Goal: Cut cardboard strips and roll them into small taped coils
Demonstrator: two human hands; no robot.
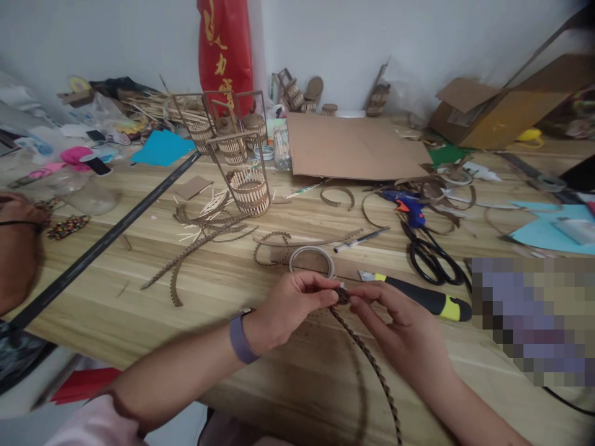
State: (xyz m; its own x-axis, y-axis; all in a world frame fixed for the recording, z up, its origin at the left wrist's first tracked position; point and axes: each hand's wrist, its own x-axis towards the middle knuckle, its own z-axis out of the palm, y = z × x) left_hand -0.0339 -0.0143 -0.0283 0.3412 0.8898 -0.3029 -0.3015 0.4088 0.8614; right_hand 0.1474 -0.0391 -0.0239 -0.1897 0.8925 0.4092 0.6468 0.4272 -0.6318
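Between my fingertips is a strip of corrugated cardboard (367, 354), its near end wound into a small coil and its long tail hanging down past the table edge. My left hand (290, 306), with a purple band at the wrist, pinches the coil from the left. From the right, my right hand (404, 322) pinches the same coil between thumb and fingers. Just behind my hands lies a roll of tape (311, 251). A utility knife (418, 296) with a black and yellow handle rests beyond my right hand.
Black scissors (434, 257) and a blue glue gun (409, 205) lie to the right. Small stick-and-cardboard buckets (250, 189) with tall handles stand behind loose corrugated strips (186, 248). A cardboard sheet (353, 145) lies farther back. Another person's arm (18, 254) rests at the left.
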